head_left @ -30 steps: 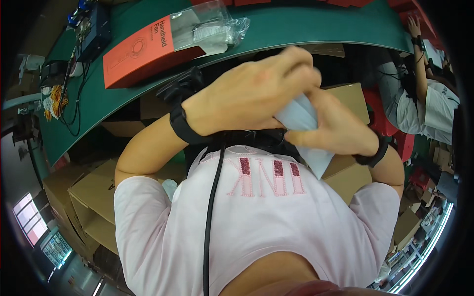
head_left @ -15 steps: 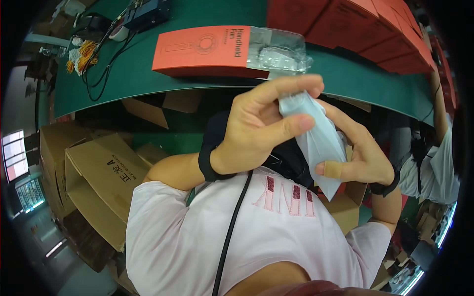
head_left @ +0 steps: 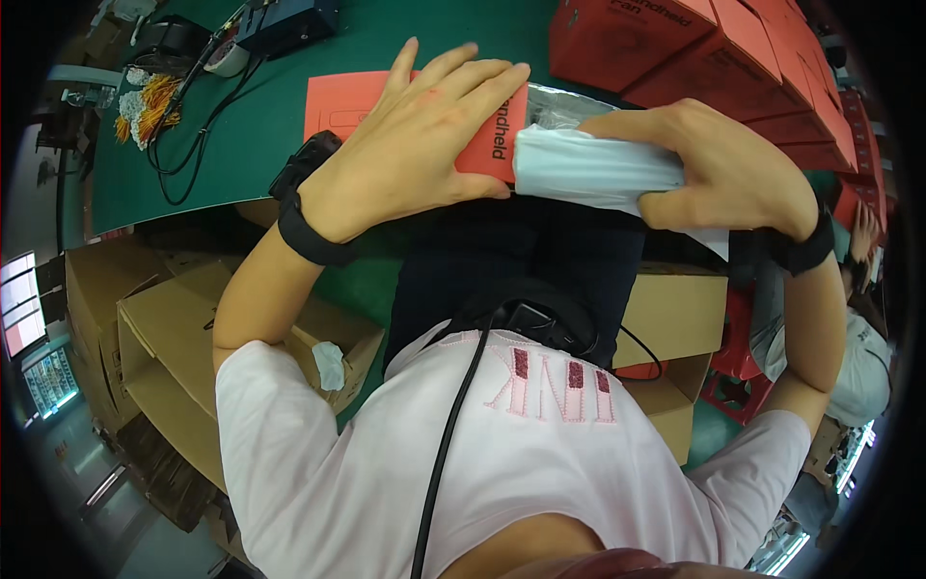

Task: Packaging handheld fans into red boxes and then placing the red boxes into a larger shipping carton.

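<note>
A red cardboard box point(head_left: 333, 104) lies on the green table, with a clear plastic tray point(head_left: 564, 104) showing at its right end. Across the box rests my left hand point(head_left: 415, 145), open, its fingers stretched and spread over the top and the thumb by the near edge. My right hand point(head_left: 719, 169) is closed round a pale blue wrapped packet point(head_left: 588, 164), whose left end is beside the box's right end and in front of the tray. What is inside the wrapping is hidden.
Several red boxes point(head_left: 714, 58) stand together at the back right. A dark blue device point(head_left: 289, 27), black cables point(head_left: 203, 135) and orange and white strands point(head_left: 154, 104) are at the back left. Opened cardboard cartons point(head_left: 178, 328) flank my body. Another person's hand point(head_left: 863, 232) shows far right.
My left hand has let go of the packet and moved left onto the box. My right hand has carried the packet forward, turning it from upright to roughly level, beside the box's end.
</note>
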The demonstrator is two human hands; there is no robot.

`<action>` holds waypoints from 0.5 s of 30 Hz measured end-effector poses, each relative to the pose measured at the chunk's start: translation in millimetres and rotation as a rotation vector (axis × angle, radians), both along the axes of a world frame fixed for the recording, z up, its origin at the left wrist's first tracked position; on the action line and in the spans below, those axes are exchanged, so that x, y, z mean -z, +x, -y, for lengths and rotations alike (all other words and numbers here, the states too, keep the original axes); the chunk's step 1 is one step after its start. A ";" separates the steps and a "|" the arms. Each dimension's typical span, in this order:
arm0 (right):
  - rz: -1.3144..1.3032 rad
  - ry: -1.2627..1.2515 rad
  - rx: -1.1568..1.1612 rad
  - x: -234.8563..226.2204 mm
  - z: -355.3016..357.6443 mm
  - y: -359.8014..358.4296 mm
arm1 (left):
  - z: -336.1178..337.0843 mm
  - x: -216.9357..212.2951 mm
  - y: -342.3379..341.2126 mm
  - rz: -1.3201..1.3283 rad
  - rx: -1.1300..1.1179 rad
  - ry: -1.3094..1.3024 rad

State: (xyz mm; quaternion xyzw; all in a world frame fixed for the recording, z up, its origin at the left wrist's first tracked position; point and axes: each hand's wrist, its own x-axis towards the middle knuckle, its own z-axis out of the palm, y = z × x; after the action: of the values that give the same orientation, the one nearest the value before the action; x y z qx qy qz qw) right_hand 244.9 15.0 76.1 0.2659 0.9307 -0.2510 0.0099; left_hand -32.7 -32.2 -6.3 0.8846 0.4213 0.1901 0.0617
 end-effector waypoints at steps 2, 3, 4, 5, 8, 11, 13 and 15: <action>0.077 -0.235 0.068 2.5 -5.3 2.9 | -0.8 1.0 -5.3 0.026 0.029 -0.110; 0.077 -0.253 0.099 7.4 -7.4 9.7 | -1.3 1.4 -7.7 0.033 0.027 -0.114; 0.077 -0.271 0.130 10.2 -8.9 15.4 | -1.8 1.6 -9.7 0.057 0.030 -0.086; 0.083 -0.275 0.130 10.2 -7.8 18.7 | -2.2 1.8 -11.8 0.080 0.033 -0.058; 0.178 -0.224 0.235 10.9 -4.9 31.5 | -7.6 1.2 -19.1 0.075 0.042 -0.130; 0.017 0.067 0.074 14.8 -2.0 31.7 | -8.7 6.9 -16.5 0.062 0.037 -0.100; 0.185 0.191 0.106 -9.6 7.6 4.7 | -8.3 6.6 -17.1 0.064 0.026 -0.114; 0.146 0.253 0.076 -2.2 7.5 -9.9 | -7.8 7.5 -18.4 0.065 0.013 -0.124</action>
State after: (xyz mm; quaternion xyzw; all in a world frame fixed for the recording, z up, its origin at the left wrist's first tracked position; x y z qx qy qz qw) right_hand 234.9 7.4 78.3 0.3176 0.9410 -0.1120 0.0344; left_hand -51.2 -24.4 -13.8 0.8751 0.4244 0.1921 0.1313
